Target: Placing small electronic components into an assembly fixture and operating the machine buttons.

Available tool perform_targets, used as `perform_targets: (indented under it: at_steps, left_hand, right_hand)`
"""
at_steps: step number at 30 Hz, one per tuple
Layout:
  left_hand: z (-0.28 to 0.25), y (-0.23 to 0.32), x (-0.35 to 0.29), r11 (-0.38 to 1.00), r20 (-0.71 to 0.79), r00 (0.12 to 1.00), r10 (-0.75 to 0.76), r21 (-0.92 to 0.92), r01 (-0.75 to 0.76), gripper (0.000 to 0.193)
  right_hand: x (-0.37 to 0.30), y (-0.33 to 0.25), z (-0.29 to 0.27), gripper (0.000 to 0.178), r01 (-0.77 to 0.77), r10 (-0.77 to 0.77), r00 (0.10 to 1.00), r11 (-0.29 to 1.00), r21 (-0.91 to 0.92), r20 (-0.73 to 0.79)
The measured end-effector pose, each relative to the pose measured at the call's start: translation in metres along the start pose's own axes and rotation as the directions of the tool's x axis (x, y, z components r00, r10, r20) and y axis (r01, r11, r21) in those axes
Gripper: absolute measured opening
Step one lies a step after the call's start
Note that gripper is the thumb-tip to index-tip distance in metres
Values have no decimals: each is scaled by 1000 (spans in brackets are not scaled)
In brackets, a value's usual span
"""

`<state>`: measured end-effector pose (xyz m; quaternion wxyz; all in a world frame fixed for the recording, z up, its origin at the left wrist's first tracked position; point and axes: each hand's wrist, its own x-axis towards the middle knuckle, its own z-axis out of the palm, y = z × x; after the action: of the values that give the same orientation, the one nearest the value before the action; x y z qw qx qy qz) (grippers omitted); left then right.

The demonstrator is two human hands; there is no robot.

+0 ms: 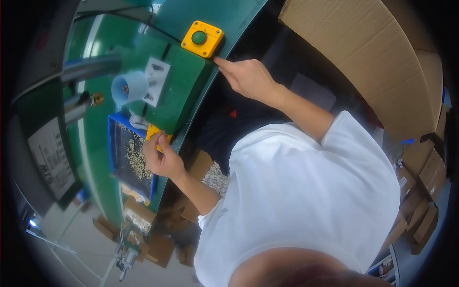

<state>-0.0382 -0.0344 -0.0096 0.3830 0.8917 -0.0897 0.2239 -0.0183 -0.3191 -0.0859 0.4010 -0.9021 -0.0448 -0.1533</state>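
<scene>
My left hand point(161, 157) is at the table's edge, fingers curled and thumb bent over. It partly covers a yellow box point(152, 130) beside a blue tray; what the fingers hold, if anything, is hidden. Farther up, my right hand point(249, 80) has its index finger stretched out, the tip at the lower corner of a yellow push-button box point(213, 40) with a round green button point(199, 38). Nothing shows in that hand. Between the two boxes, a light blue cup-shaped piece point(125, 89) is in front of a white slotted plate point(157, 81).
The blue-rimmed tray point(113, 158) holds many small pale parts. A grey machine body point(40, 138) with metal cylinders stands over the green table point(229, 18). A large cardboard box point(354, 52) rises on the right, and several cartons point(420, 179) lie behind me.
</scene>
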Motion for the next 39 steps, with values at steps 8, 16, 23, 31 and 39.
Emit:
perform_targets:
  at_steps: [8, 16, 23, 31, 39]
  left_hand:
    - [30, 22, 16, 980, 109, 973, 201, -34, -199, 14]
    - [12, 10, 13, 979, 91, 984, 156, 120, -166, 11]
    - [-25, -41, -5, 944, -208, 978, 20, 325, 49, 8]
    - [-42, -31, -12, 948, -21, 990, 142, 291, -130, 11]
    - [-36, -17, 9, 967, -14, 996, 89, 240, -83, 9]
  right_hand:
    - [3, 16, 1, 19, 101, -87, 991, 985, 137, -103]
    - [26, 13, -8, 24, 155, -135, 941, 987, 39, -309]
    - [82, 13, -26, 24, 445, -442, 882, 895, -21, -163]
    - [105, 7, -24, 12, 477, -478, 866, 878, -45, -146]
    - [97, 15, -8, 22, 452, -439, 887, 889, 69, -145]
